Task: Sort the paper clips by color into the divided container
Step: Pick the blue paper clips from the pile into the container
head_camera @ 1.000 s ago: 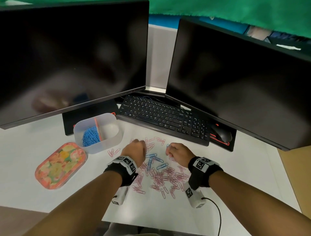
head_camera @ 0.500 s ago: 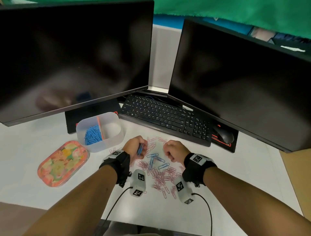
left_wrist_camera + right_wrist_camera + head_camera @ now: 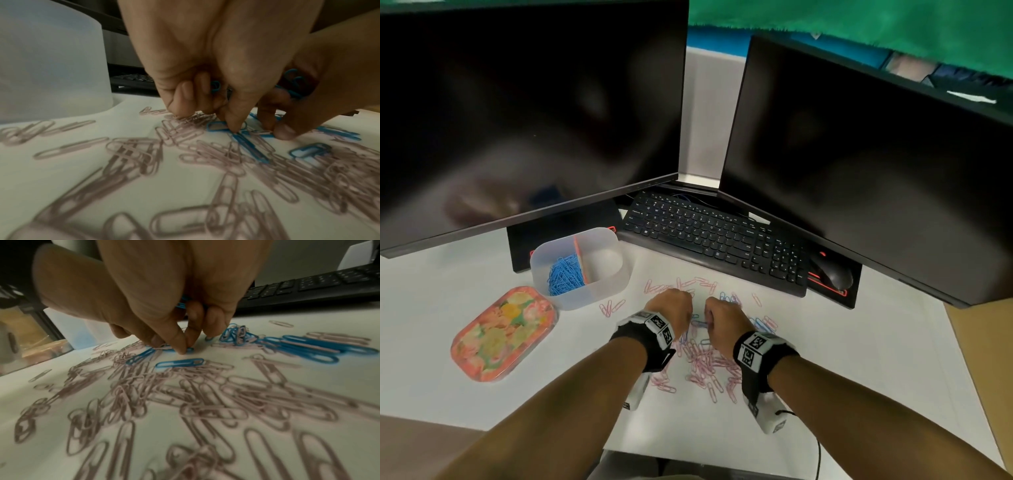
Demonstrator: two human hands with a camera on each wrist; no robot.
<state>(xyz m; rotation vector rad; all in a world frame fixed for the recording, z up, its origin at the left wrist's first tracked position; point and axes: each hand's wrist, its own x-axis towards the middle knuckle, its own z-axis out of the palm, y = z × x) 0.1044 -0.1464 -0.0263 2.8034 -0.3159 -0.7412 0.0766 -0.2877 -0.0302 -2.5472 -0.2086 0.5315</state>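
Nearest, pink paper clips (image 3: pixel 705 366) lie scattered in a loose pile on the white desk (image 3: pixel 859 359), between the two forearms. Just beyond, both hands sit close together over the pile's far edge. Left hand (image 3: pixel 671 310): fingers curled tight, blue clips tucked in the palm, seen in the left wrist view (image 3: pixel 214 86), fingertips (image 3: pixel 234 125) down on a blue clip on the desk. Right hand (image 3: pixel 724 320): fingers also curled, blue clips held in the palm (image 3: pixel 182 304), thumb and forefinger tips (image 3: pixel 180 347) narrow, pinching at a blue clip on the desk. More loose blue paper clips (image 3: pixel 298 347) lie mixed with pink ones just right of the right hand. Left of the hands, a floral lid (image 3: pixel 503 334) lies flat. Beyond it, the divided container (image 3: pixel 599 291) stands, its left compartment holding a heap of blue clips (image 3: pixel 565 274), its right compartment showing none. Farther back, keyboard (image 3: pixel 709 240), mouse (image 3: pixel 832 274) at its right end, then two dark monitors (image 3: pixel 524 113).
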